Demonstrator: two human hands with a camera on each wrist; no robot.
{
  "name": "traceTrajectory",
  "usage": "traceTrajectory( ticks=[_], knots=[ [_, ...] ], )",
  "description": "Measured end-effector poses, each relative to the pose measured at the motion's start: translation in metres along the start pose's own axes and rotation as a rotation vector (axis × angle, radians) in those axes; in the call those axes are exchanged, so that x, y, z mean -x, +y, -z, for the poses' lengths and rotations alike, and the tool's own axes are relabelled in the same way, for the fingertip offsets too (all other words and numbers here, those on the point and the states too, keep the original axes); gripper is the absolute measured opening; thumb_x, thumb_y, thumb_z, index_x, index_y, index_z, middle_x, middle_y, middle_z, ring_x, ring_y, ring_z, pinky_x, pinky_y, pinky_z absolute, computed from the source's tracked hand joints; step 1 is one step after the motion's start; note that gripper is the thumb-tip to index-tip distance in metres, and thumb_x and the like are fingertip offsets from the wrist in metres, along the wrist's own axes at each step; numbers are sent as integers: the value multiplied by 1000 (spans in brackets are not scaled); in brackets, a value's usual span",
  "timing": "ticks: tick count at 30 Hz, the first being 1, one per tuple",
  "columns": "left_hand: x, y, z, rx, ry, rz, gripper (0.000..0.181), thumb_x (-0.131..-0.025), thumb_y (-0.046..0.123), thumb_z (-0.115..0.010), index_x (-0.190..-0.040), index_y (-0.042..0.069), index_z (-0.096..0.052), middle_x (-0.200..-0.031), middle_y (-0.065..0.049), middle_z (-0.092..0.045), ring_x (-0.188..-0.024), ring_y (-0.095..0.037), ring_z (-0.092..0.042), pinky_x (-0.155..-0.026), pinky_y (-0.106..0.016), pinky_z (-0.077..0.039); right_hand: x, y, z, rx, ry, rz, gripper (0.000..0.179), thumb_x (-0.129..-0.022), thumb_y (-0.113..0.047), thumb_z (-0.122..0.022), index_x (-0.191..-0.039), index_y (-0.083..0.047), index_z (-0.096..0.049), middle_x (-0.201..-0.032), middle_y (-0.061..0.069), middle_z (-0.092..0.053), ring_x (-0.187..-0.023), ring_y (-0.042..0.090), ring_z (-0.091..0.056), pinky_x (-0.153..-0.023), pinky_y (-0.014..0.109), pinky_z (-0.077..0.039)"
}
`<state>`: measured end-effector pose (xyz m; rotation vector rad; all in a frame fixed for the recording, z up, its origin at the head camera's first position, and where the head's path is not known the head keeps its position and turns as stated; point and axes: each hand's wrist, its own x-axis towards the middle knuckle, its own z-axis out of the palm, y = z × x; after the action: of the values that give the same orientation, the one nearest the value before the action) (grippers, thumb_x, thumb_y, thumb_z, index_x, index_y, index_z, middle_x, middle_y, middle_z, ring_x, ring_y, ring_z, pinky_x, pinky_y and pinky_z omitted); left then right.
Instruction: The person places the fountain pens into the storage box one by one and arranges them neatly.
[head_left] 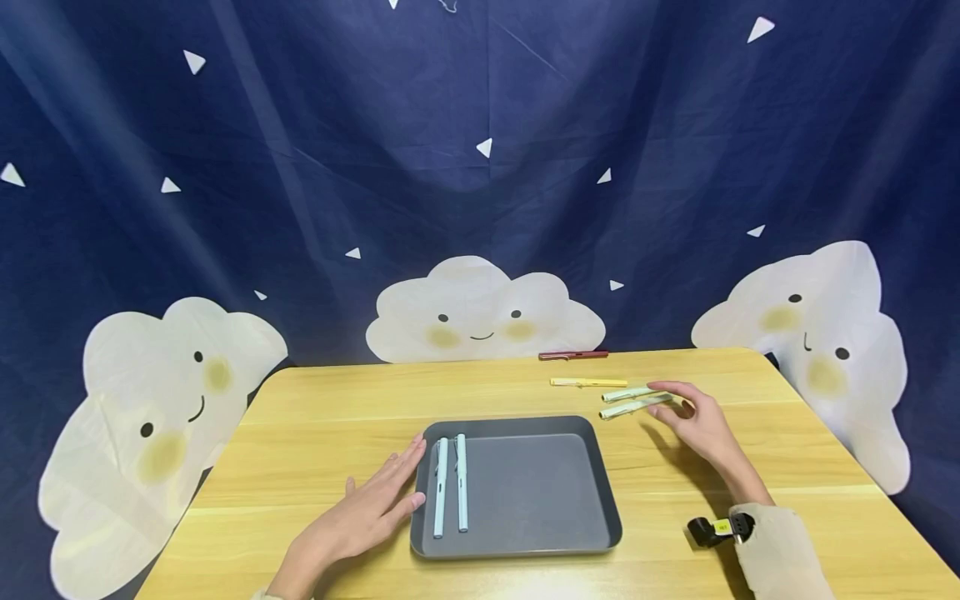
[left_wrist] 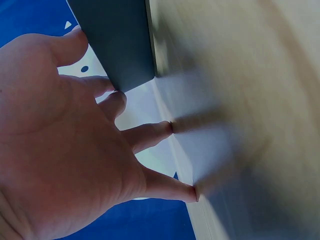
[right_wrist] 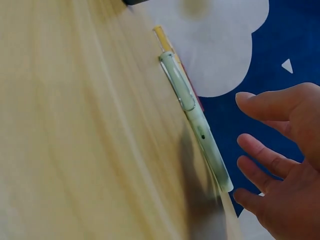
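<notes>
On our table (head_left: 315,417), the gray tray (head_left: 536,492) meets our left hand (head_left: 367,512), fingers spread. Rightward, our right hand (head_left: 699,425), fingers parted, is at two pale green pens (head_left: 626,408) lying left-to-right, right ends angled slightly away; contact looks uncertain.

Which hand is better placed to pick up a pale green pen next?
Likely the right hand: its fingers are right by the two pale green pens. The left hand is at the left edge of the tray, farther from those pens.
</notes>
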<state>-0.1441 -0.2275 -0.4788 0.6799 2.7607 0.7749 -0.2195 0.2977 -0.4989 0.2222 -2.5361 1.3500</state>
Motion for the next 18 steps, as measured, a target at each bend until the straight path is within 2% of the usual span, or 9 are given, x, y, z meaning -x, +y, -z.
traceTrajectory(
  ticks=[2,4,7,9,11,13,15,18],
  knots=[
    [0,0,0,0,0,0,69,-109,49,-44,-167,29,-12,-171,11,-10,-152,-41,-23,-98,-90,-4,0,1,-1,20,2,2,41,-94,-11,-77,-132,-2,-67,-135,23,-60,-118,15,-57,-89,28,-54],
    [0,0,0,-1,2,1,69,-109,49,-44,-167,29,-12,-171,11,-10,-152,-41,-22,-98,-90,-5,-1,1,-1,37,-2,0,41,-93,-12,-77,-132,-3,-67,-134,22,-61,-113,16,-59,-79,22,-51],
    [-1,-1,0,-5,7,2,69,-108,49,-44,-167,29,-12,-171,11,-10,-152,-40,-23,-98,-90,-5,-4,1,1,33,-20,-6,42,-93,-11,-77,-132,0,-66,-135,25,-59,-122,36,-54,-94,43,-52],
    [-2,-1,0,-6,10,2,69,-108,49,-45,-167,30,-12,-171,11,-10,-152,-40,-23,-98,-90,-6,-7,2,3,12,-33,-6,43,-93,-9,-77,-132,2,-65,-136,27,-58,-128,43,-49,-104,59,-45],
    [-2,-2,0,-9,13,2,69,-108,49,-45,-166,30,-12,-171,11,-11,-152,-40,-23,-98,-90,-6,-9,3,6,-7,-45,-3,44,-92,-9,-77,-132,3,-64,-137,28,-57,-133,46,-44,-107,69,-36],
    [-3,-1,0,-8,12,6,69,-108,49,-45,-166,31,-12,-171,11,-11,-152,-40,-23,-99,-90,-5,-11,5,8,-11,-54,-1,44,-92,-9,-77,-132,3,-64,-137,28,-57,-132,43,-45,-107,71,-34],
    [-2,-1,0,-9,12,10,69,-108,49,-45,-166,30,-13,-171,11,-11,-152,-41,-23,-99,-90,-5,-13,7,9,-5,-61,3,43,-92,-10,-78,-132,2,-65,-136,27,-59,-129,33,-49,-108,68,-36],
    [-2,-1,-1,-9,10,14,69,-108,49,-45,-166,30,-13,-171,11,-10,-152,-41,-23,-99,-89,-4,-14,10,10,10,-67,13,41,-93,-10,-78,-130,2,-66,-131,25,-63,-121,17,-54,-106,55,-45]
  ],
)
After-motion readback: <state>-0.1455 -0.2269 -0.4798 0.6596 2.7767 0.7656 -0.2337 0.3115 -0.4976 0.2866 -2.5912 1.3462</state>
